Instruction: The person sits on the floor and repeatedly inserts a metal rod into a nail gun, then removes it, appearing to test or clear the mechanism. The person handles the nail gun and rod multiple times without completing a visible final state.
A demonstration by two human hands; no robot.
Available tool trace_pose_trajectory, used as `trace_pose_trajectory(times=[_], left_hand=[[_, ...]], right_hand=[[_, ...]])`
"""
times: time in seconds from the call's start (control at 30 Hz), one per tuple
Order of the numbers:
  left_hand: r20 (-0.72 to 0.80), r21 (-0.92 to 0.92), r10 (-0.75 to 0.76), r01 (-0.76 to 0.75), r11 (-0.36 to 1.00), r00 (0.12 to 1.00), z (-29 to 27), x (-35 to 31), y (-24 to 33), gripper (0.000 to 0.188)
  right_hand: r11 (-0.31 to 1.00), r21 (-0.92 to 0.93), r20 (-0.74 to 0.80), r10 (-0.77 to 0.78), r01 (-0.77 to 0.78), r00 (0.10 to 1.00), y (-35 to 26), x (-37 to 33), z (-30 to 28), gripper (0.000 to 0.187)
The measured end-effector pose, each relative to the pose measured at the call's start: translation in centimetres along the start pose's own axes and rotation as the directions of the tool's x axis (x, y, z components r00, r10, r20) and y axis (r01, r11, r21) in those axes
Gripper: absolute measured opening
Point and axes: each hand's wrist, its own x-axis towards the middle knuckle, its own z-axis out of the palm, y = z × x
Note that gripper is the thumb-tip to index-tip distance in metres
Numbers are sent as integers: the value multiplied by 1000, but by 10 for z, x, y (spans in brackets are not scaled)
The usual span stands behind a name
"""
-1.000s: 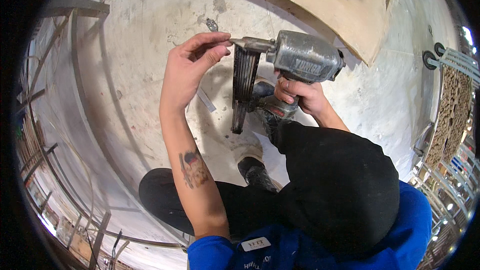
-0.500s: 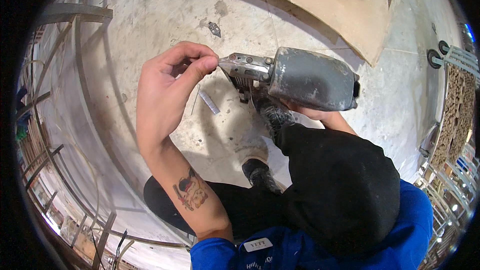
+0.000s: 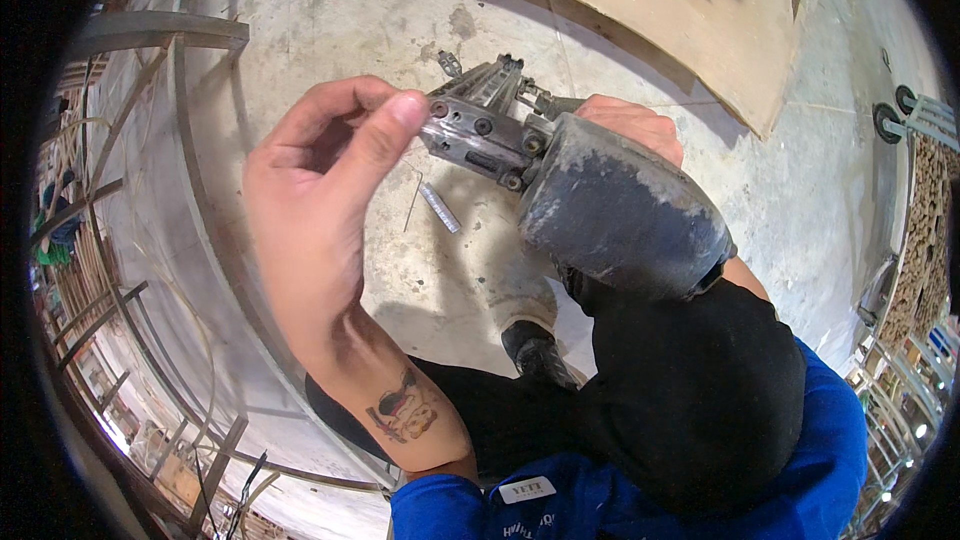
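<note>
At the far left, curved metal rails (image 3: 150, 240) sweep over the concrete floor (image 3: 330, 0). The left hand (image 3: 320, 190) is raised at centre-left, thumb and fingertips pressed together, pinching the metal nose of a grey pneumatic nail gun (image 3: 580, 180). A small strip of nails (image 3: 440, 208) lies on the floor just below. The right hand (image 3: 630, 125) grips the gun from behind, closed around it. Plywood sheets (image 3: 680, 0) lie upper right.

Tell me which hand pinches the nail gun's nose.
The left hand: its fingertips pinch the nose of the nail gun. The right hand is mostly hidden behind the body, gripping it.
</note>
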Motion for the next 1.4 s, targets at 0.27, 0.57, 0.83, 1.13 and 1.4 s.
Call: trace_pose_trajectory(times=[0.27,0.57,0.83,1.13,1.4], left_hand=[[-134,111,94,-79,991,986,7,-5,8,25],[-105,68,133,-126,990,986,-6,-8,11,22],[15,-73,172,-170,983,985,-27,-11,11,19],[53,-104,169,-163,981,984,-32,-15,11,17],[6,-122,134,-132,984,991,-33,-16,17,17]], right_hand=[[982,-95,-127,-173,162,977,3,19,1,32],[920,-316,-25,-251,231,968,-8,28,-8,30],[846,-418,-36,-380,331,924,-13,35,-3,25],[771,-502,8,-450,392,893,-12,41,0,27],[860,-421,-17,-327,290,945,-9,42,9,32]])
